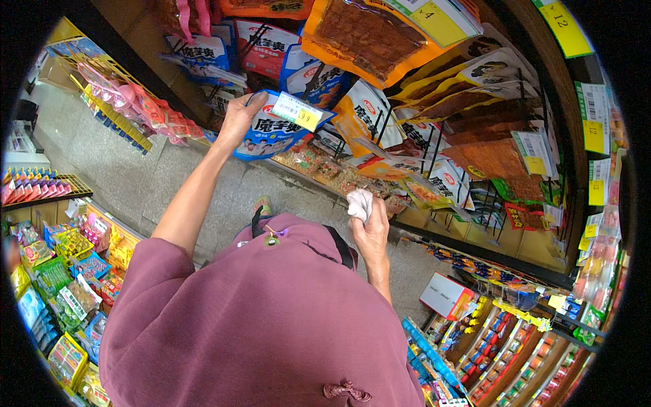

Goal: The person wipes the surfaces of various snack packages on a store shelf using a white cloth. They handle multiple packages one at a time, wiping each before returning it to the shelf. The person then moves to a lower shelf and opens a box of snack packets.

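My left hand [240, 119] grips the upper left edge of a blue snack pouch [274, 129], which hangs among other packets on the display. In front of the pouch's top right is a price tag [297, 111] with a yellow patch. A crumpled white cloth or tissue [360, 204] is held in my right hand [373, 229], below and to the right of the pouch. Behind the left hand hang more blue pouches [318, 76] and a red one [262, 46] on hooks.
Orange-edged packets [371, 35] and white-and-orange pouches [374, 114] hang to the right on metal hooks [382, 122]. Clear packs [325, 170] line the rack's bottom. Bagged sweets [76, 295] fill a bin at left. Shelves of small jars [513, 346] stand at lower right. Grey floor [193, 178] lies between.
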A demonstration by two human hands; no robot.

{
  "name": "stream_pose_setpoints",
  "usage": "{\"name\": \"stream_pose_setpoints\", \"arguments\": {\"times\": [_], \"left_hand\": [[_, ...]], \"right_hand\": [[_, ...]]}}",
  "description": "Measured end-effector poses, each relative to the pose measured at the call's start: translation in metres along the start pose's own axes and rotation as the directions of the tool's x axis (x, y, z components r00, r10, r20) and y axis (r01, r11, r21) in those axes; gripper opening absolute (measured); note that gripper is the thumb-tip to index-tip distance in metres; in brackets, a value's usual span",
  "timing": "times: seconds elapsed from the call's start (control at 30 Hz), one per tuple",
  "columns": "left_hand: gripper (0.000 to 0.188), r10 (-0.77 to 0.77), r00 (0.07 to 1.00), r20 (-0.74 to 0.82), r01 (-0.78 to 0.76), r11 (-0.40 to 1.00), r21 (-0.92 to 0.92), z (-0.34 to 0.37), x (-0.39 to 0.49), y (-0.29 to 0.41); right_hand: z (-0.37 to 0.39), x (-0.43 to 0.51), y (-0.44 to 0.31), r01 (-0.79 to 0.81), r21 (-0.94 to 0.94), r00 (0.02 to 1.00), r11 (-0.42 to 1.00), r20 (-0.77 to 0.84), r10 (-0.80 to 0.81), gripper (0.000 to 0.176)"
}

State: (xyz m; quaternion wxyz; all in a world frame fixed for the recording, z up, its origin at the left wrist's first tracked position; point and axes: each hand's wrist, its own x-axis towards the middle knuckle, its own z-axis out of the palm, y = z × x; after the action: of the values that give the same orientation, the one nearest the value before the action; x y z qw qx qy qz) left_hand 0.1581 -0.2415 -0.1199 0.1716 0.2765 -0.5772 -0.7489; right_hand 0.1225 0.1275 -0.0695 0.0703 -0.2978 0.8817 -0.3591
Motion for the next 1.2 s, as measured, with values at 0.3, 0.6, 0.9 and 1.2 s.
{"name": "stream_pose_setpoints", "arguments": {"times": [0.3,0.6,0.9,1.2], "left_hand": [[0.038,0.042,0.999,0.030,-0.043,0.998,0.046,0.002,0.013,0.000],[0.037,0.037,0.992,0.117,-0.049,0.994,0.094,0.002,0.009,0.003],[0.038,0.043,0.997,0.062,-0.041,0.998,-0.038,0.003,0.020,0.003],[0.036,0.040,0.999,0.025,-0.039,0.997,-0.068,0.005,0.022,-0.008]], "right_hand": [[0.010,0.001,0.001,0.031,-0.046,0.998,0.998,-0.050,-0.034,0.044],[0.010,-0.001,-0.011,0.027,-0.023,0.998,0.999,-0.057,-0.028,0.042],[0.014,0.000,-0.013,0.004,-0.056,0.999,0.998,-0.049,-0.007,0.039],[0.014,-0.003,-0.020,-0.016,-0.052,0.999,0.999,-0.040,0.014,0.039]]}}
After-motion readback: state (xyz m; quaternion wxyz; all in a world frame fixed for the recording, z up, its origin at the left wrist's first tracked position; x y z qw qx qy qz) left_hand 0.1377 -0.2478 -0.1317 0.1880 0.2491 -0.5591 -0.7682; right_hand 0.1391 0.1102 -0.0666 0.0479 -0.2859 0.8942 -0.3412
